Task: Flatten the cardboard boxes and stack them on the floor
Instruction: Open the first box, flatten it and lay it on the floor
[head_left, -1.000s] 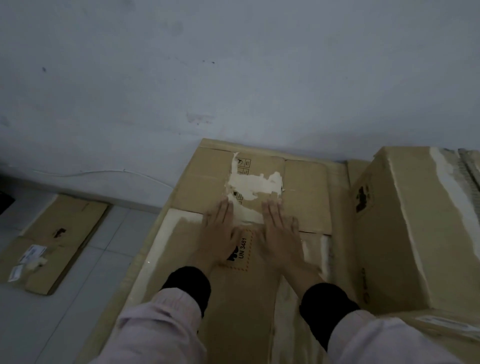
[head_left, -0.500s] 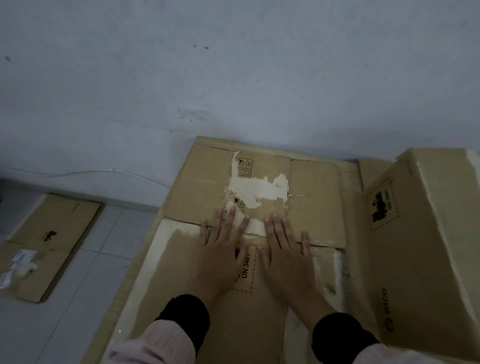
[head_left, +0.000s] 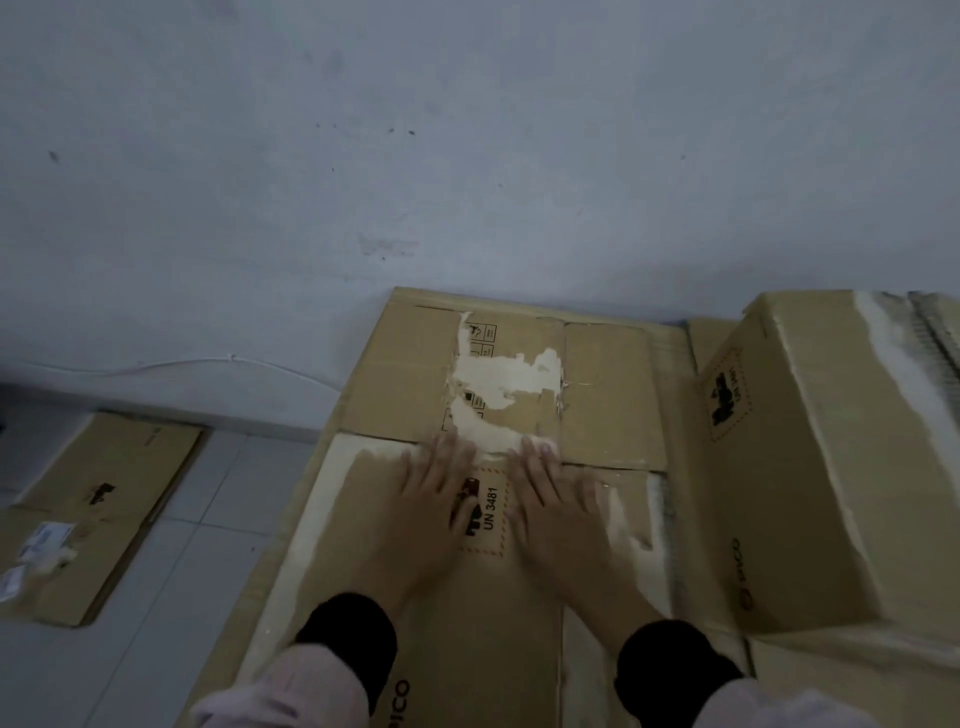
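1. Both hands lie flat with straight fingers and hold nothing. The left hand (head_left: 423, 512) and the right hand (head_left: 558, 514) press side by side on the flat box (head_left: 400, 384).
2. The flat box lies by the wall (head_left: 467, 156).
3. A tall box (head_left: 831, 467) that is not flat stands just to its right.
4. Another flat piece of cardboard (head_left: 104, 493) lies on the floor (head_left: 218, 519), well apart on the left.

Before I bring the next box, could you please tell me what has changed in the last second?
The left hand and right hand slid slightly back toward the person on the flattened box, fingertips now at the flap seam, not beyond it. Still flat and pressing; nothing gripped or released. The upright box and the flat cardboard on the floor stayed put.
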